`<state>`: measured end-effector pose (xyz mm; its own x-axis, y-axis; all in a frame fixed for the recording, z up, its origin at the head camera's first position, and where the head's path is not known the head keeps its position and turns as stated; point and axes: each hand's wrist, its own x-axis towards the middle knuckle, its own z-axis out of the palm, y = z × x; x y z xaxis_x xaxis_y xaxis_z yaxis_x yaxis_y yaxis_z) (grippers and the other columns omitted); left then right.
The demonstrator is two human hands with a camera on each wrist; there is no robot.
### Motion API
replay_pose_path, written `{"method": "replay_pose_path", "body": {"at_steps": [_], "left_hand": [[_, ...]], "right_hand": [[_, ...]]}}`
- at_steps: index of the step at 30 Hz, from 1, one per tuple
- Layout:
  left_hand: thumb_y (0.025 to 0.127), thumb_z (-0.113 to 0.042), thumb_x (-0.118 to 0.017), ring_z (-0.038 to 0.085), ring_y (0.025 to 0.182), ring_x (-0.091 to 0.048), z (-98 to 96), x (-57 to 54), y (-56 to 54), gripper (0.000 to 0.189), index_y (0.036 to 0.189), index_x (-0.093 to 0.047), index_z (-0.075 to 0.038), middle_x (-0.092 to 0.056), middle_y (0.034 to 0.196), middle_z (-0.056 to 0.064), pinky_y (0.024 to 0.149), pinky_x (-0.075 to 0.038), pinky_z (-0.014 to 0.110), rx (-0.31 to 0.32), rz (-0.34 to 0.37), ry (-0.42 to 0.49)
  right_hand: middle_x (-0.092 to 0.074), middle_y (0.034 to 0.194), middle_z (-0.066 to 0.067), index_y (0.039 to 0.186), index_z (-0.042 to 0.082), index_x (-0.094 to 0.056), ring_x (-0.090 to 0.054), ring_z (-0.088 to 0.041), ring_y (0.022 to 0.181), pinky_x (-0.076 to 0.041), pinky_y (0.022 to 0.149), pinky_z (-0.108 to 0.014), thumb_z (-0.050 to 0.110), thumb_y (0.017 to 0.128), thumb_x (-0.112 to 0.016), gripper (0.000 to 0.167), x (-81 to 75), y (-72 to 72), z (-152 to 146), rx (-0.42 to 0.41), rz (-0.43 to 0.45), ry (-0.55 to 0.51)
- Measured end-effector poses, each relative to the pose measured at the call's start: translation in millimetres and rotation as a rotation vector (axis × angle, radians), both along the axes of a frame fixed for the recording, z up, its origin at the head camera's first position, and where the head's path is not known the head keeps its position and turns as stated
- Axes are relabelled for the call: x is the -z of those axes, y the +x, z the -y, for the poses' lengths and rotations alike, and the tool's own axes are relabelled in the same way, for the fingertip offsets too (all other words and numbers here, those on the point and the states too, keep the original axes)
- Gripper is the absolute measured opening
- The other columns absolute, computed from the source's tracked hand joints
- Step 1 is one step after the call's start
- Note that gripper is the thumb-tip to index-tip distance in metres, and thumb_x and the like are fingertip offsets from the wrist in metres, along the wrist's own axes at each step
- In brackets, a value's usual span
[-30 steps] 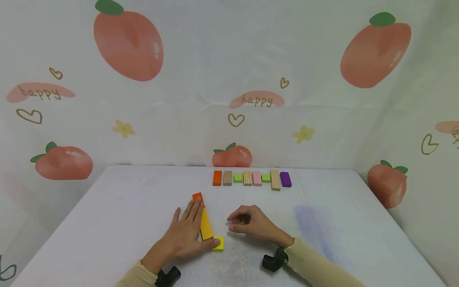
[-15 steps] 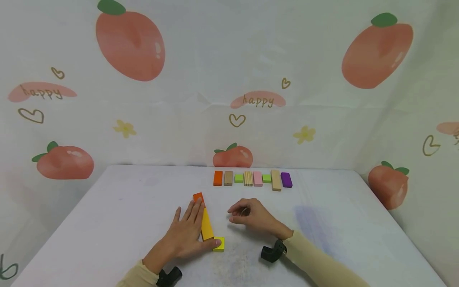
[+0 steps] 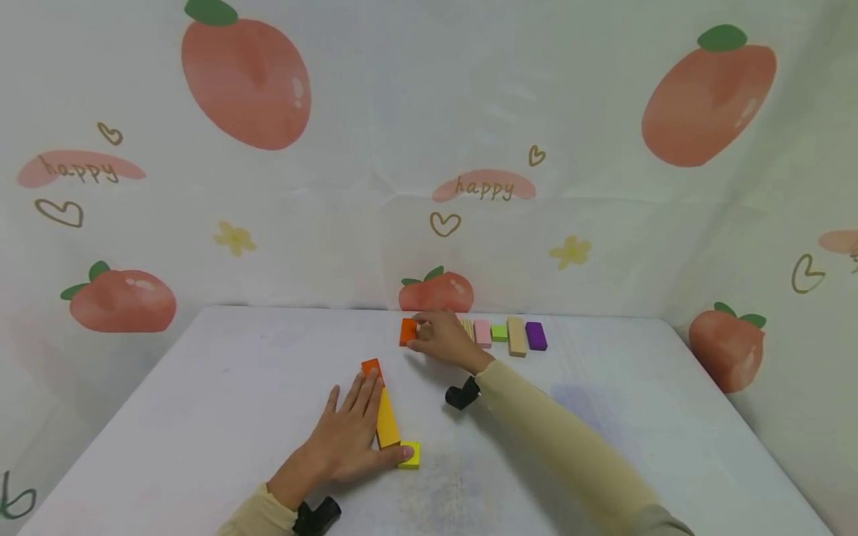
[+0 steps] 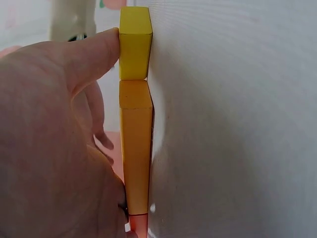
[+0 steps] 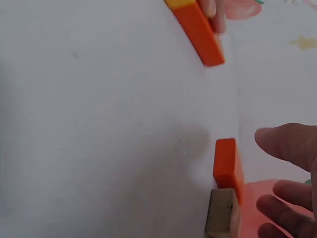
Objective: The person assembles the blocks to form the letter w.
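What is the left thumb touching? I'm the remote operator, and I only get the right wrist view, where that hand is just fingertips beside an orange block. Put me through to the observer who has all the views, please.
Observer: In the left wrist view, the thumb of the left hand touches the small yellow block.

Operator: Thanks. By the right hand I see another orange block and a tan block, then my picture cuts off. What stands at the right end of that row?

Observer: The head view shows a purple block there.
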<state>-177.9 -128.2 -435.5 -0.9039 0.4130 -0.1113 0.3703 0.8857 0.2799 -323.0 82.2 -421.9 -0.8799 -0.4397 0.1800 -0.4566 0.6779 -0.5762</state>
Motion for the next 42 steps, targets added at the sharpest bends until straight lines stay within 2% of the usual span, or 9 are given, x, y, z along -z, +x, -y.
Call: {"method": "replay_pose_path", "body": {"at_steps": [4,8,12,17,22,26,30,34,42], "left_hand": [[0.087,-0.083,-0.044,0.038,0.154,-0.008,-0.7,0.1,0.0,0.115,0.159,-0.02,0.004,-0.009,0.168,0.018,0.118,-0.007,0.068,0.007,0.0,0.003],[0.087,-0.083,-0.043,0.038,0.154,-0.008,-0.9,1.3,0.1,0.115,0.159,-0.02,0.004,-0.009,0.168,0.019,0.117,-0.006,0.068,0.008,0.006,0.003],[0.087,-0.083,-0.043,0.038,0.155,-0.008,-1.2,3.3,-0.1,0.116,0.159,-0.02,0.004,-0.009,0.168,0.018,0.118,-0.006,0.067,0.009,0.001,0.001],[0.087,-0.083,-0.043,0.038,0.154,-0.008,-1.4,4.5,-0.4,0.115,0.159,-0.02,0.004,-0.009,0.168,0.018,0.118,-0.007,0.067,0.011,-0.003,0.003],[0.087,-0.084,-0.041,0.038,0.155,-0.008,-1.7,4.3,-1.2,0.116,0.159,-0.019,0.004,-0.008,0.168,0.018,0.118,-0.007,0.067,0.014,0.006,-0.003],[0.087,-0.085,-0.04,0.037,0.155,-0.007,-1.8,3.7,-1.7,0.117,0.16,-0.018,0.003,-0.007,0.169,0.018,0.118,-0.006,0.067,0.009,0.013,-0.011],[0.086,-0.085,-0.04,0.037,0.155,-0.007,-1.7,2.8,-1.6,0.117,0.159,-0.018,0.004,-0.007,0.168,0.018,0.118,-0.005,0.067,0.004,0.013,-0.011],[0.086,-0.085,-0.041,0.038,0.155,-0.008,-1.8,2.2,-1.6,0.117,0.159,-0.019,0.004,-0.008,0.168,0.018,0.118,-0.006,0.067,0.003,0.002,-0.018],[0.085,-0.087,-0.041,0.038,0.154,-0.008,-1.2,-0.2,-1.8,0.119,0.16,-0.019,0.003,-0.01,0.168,0.018,0.118,-0.005,0.067,-0.009,0.019,-0.022]], "right_hand": [[-0.067,0.126,-0.01,0.132,0.0,-0.063,-0.049,-0.031,0.128,-0.035,0.112,-0.049,0.036,0.087,-0.08,0.06,0.9,-10.1,9,0.035,-0.002,0.111],[-0.064,0.123,-0.006,0.141,0.007,-0.058,-0.04,-0.031,0.131,-0.033,0.105,-0.054,0.042,0.087,-0.08,0.068,7.9,-13.5,13,0.071,0.054,0.151],[-0.061,0.133,-0.005,0.144,0.008,-0.056,-0.038,-0.029,0.131,-0.032,0.096,-0.05,0.042,0.088,-0.078,0.069,14.8,-15.2,16,0.082,0.064,0.173],[-0.061,0.135,-0.007,0.142,0.009,-0.059,-0.039,-0.029,0.132,-0.03,0.097,-0.049,0.04,0.087,-0.081,0.067,19.6,-15.8,16,0.097,0.052,0.142],[-0.062,0.134,-0.008,0.139,0.007,-0.062,-0.045,-0.029,0.13,-0.032,0.104,-0.052,0.036,0.084,-0.084,0.066,16.9,-10.4,8,0.069,0.042,0.031],[-0.061,0.135,-0.01,0.14,0.004,-0.06,-0.05,-0.028,0.125,-0.039,0.11,-0.049,0.033,0.084,-0.085,0.068,11.1,1.3,-3,0.009,0.065,-0.059],[-0.061,0.124,-0.01,0.14,0.002,-0.06,-0.054,-0.025,0.111,-0.05,0.095,-0.041,0.031,0.082,-0.086,0.07,8.9,19.6,-15,-0.035,0.099,-0.118],[-0.058,0.112,-0.004,0.137,0.005,-0.063,-0.053,-0.021,0.099,-0.049,0.08,-0.032,0.032,0.081,-0.087,0.067,10.9,43.4,-28,-0.052,0.145,-0.145],[-0.055,0.102,0.002,0.124,0.007,-0.068,-0.052,-0.017,0.087,-0.048,0.074,-0.025,0.033,0.078,-0.088,0.056,19.7,88.3,-47,-0.147,0.193,-0.134]]}}
